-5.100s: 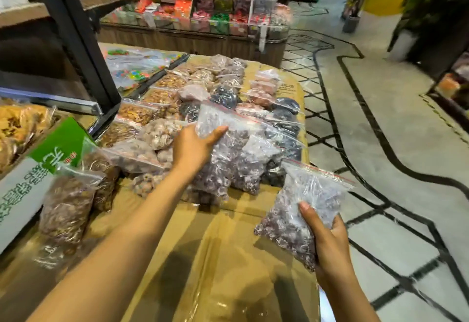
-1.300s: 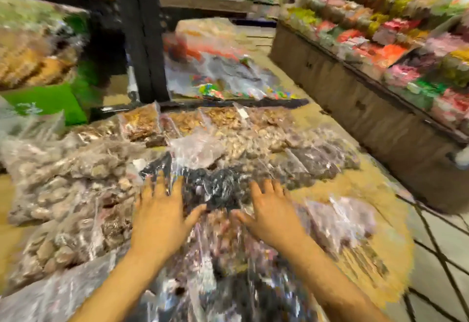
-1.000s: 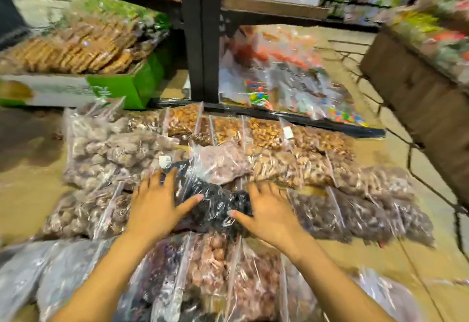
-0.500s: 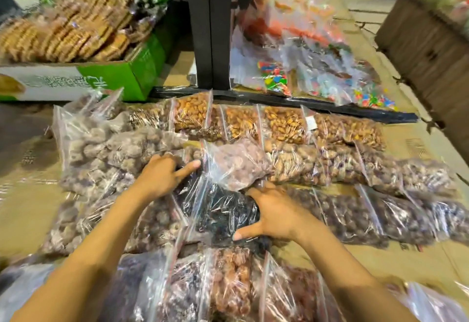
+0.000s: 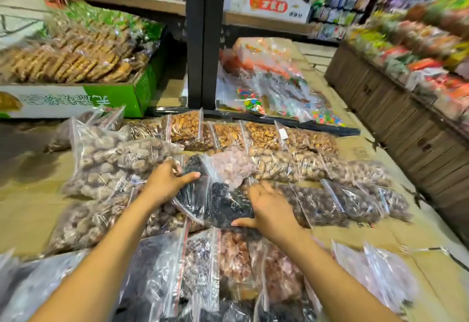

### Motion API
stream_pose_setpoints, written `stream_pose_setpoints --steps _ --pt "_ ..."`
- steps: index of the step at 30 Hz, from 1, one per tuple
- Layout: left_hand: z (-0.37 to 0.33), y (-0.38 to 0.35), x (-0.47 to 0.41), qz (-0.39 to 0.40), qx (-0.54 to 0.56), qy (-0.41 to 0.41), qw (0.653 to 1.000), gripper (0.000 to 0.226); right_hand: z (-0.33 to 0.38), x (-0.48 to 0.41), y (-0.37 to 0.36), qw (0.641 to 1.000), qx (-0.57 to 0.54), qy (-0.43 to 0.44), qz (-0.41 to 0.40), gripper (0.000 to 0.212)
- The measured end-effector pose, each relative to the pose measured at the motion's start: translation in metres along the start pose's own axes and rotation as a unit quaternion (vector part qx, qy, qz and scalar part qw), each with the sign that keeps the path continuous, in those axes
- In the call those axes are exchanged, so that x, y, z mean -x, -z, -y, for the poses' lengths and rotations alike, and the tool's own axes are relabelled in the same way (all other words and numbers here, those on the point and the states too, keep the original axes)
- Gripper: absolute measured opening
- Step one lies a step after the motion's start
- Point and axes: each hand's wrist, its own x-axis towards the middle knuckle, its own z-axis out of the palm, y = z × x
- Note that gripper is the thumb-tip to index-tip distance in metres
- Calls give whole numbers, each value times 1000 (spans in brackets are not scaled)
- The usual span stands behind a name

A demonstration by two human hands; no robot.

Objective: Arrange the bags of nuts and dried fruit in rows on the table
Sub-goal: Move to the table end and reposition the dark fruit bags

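Clear zip bags of nuts and dried fruit lie in rows on the cardboard-covered table. Two bags of black dried fruit sit in the middle. My left hand grips the left dark bag at its upper edge, thumb across it. My right hand rests on the right side of the other dark bag, fingers spread, thumb along its near edge. A pinkish bag lies just behind. Almond bags form the back row, walnut bags lie at the left, brown nut bags at the right.
A black shelf post rises behind the rows. A green and white box of biscuits stands at the back left. Colourful candy bags lie behind the post. A wooden candy counter runs along the right.
Both hands went from pressing flat on the dark bags to taking hold; my left hand has closed on the left dark bag, and my right hand has shifted to the other bag's right side.
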Motion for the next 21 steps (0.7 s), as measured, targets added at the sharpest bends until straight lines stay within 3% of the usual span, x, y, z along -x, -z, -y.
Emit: stream_pose_setpoints --steps 6,10,13,16,19,21 --pt "21 17 47 -133 226 98 960 49 7 40 15 990 -4 28 -136 56" --pt "15 29 96 -153 346 98 920 50 1 63 40 979 -25 -12 -203 53" --pt "11 34 136 -102 457 72 881 55 -4 90 62 965 -75 -35 -249 46" --pt "3 25 186 -35 515 84 852 53 -16 135 62 938 -211 -97 -257 42" --pt "-12 2 239 19 523 83 848 41 -32 183 42 888 -374 -105 -245 35" --pt "-17 -17 273 27 513 88 853 26 -44 209 21 883 -416 -94 -198 37"
